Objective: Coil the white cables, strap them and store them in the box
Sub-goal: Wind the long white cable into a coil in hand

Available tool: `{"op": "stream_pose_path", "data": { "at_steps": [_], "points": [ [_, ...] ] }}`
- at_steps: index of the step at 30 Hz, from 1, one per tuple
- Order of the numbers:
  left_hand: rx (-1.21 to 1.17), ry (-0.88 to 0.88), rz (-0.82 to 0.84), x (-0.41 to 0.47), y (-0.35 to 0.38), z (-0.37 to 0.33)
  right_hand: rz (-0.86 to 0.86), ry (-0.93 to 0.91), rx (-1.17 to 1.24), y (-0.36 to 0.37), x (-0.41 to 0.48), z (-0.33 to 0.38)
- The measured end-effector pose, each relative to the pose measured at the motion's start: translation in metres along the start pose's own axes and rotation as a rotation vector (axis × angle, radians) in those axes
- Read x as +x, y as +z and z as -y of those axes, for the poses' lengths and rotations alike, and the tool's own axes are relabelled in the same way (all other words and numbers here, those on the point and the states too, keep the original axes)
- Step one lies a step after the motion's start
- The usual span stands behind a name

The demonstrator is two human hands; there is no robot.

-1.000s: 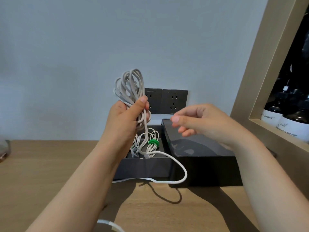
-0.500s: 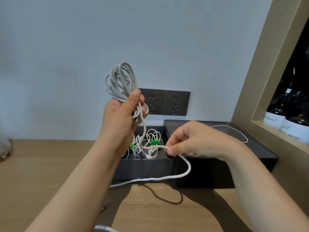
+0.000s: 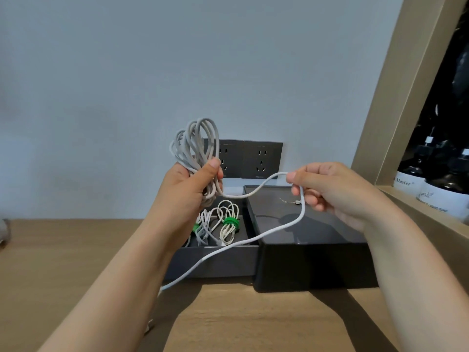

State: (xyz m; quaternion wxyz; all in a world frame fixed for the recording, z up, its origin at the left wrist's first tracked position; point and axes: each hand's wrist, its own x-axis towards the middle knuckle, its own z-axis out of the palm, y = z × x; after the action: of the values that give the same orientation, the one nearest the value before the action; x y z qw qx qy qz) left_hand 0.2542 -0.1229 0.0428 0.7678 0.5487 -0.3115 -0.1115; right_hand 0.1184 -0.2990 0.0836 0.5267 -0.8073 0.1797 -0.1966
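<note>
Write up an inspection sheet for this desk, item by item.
Surface: wooden table.
Job's things: open box holds small bundles with green straps; taller black box beside it.
Clutter: thin wire on the taller black box; blurred object at left edge.
Hands: left hand grips the coil; right hand pinches the loose cable.
Cables: loose cable runs from coil, over the open box, down to table.
Surroundings: wall sockets; bottles on a shelf, right.
</note>
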Motion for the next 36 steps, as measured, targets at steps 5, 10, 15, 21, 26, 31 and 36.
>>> {"op": "stream_pose_path", "data": {
  "at_steps": [5,10,15,21,26,31,36],
  "points": [
    [0.128,0.019,0.005,-0.003,0.002,0.003,-0.005,-0.025,-0.026,0.001,0.001,0.0],
    [0.167,0.016,0.014,-0.003,0.002,0.003,-0.013,-0.043,0.019,0.001,0.002,-0.001],
    [0.111,-0.032,0.057,-0.005,0.005,0.001,0.015,-0.118,0.093,0.003,0.002,0.001],
    [0.159,-0.07,0.165,-0.006,0.009,-0.001,-0.001,-0.176,0.086,0.006,0.001,0.005],
    [0.208,-0.071,0.231,-0.009,0.015,-0.002,0.018,-0.195,0.136,0.01,-0.001,0.009],
    [0.216,-0.075,0.272,-0.013,0.018,-0.005,0.114,-0.15,0.262,0.008,-0.004,0.012],
    [0.231,-0.097,0.323,-0.017,0.021,-0.007,0.095,-0.138,0.316,0.008,-0.004,0.013]
  ]
}}
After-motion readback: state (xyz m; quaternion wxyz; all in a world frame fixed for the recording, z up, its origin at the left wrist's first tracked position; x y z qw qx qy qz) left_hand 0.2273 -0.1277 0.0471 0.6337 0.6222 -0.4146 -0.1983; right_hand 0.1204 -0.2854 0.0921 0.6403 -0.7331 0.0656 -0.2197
